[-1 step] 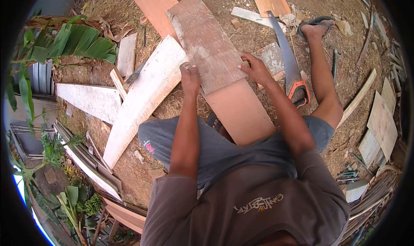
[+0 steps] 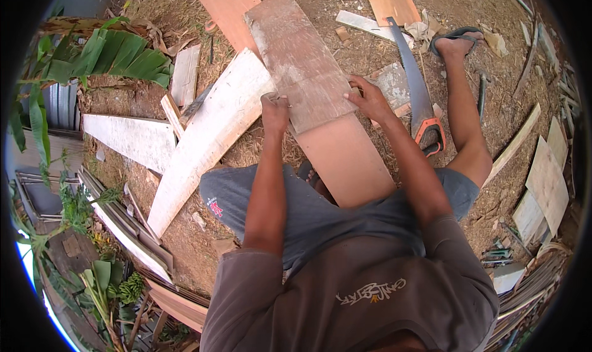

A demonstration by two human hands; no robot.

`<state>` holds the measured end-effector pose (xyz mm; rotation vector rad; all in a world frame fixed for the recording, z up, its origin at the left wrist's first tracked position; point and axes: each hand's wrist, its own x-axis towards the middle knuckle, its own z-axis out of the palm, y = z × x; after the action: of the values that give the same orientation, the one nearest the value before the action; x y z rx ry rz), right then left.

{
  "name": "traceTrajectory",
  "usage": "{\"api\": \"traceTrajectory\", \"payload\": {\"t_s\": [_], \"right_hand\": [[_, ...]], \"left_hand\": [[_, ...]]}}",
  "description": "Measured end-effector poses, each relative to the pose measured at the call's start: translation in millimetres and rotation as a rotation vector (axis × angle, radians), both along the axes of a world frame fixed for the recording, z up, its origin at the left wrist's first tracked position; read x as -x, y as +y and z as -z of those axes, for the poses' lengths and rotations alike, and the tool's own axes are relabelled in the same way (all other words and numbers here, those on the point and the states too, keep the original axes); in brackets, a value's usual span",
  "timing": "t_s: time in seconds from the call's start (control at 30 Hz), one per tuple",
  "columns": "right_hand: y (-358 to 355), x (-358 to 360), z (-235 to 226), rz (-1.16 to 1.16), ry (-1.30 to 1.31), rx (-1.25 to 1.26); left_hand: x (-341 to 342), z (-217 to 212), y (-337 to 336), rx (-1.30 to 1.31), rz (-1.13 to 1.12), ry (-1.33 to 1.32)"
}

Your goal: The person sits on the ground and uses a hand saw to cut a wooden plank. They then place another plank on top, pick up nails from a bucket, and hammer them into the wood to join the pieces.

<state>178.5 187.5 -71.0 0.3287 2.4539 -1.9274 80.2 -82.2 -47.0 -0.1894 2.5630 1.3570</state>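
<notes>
A weathered brown wooden board point(image 2: 302, 56) lies lengthwise in front of me, overlapping a smoother reddish-brown board point(image 2: 348, 161) whose near end reaches my lap. My left hand point(image 2: 275, 110) is closed on the weathered board's left edge, near its lower corner. On the opposite edge, my right hand point(image 2: 369, 99) grips the same board, with the thumb at the rim; its underside fingers are partly hidden. To the right of that hand lies a handsaw point(image 2: 419, 93) with an orange and black handle, its blade pointing away.
A long whitish plank point(image 2: 209, 142) slants at left, beside another pale board point(image 2: 132, 136). A hammer point(image 2: 483, 93) lies by my right leg. Far off are an orange-brown board point(image 2: 391, 0) and a white strip point(image 2: 370, 25). Thin panels point(image 2: 547, 179) stand at right, banana leaves point(image 2: 123, 59) at left.
The whole scene sits slightly more to the right in the picture. Both hands keep their places on the weathered board; the left fingers look a little more curled.
</notes>
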Motion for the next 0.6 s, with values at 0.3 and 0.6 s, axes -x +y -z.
{"api": "traceTrajectory", "payload": {"t_s": [0.3, 0.6], "right_hand": [[4.1, 17.8, 20.8, 0.052, 0.032, 0.085], [5.7, 13.1, 10.3, 0.033, -0.065, 0.118]], "left_hand": [[10.5, 9.7, -22.1, -0.337, 0.251, -0.232], [3.0, 5.3, -21.7, -0.338, 0.219, -0.226]]}}
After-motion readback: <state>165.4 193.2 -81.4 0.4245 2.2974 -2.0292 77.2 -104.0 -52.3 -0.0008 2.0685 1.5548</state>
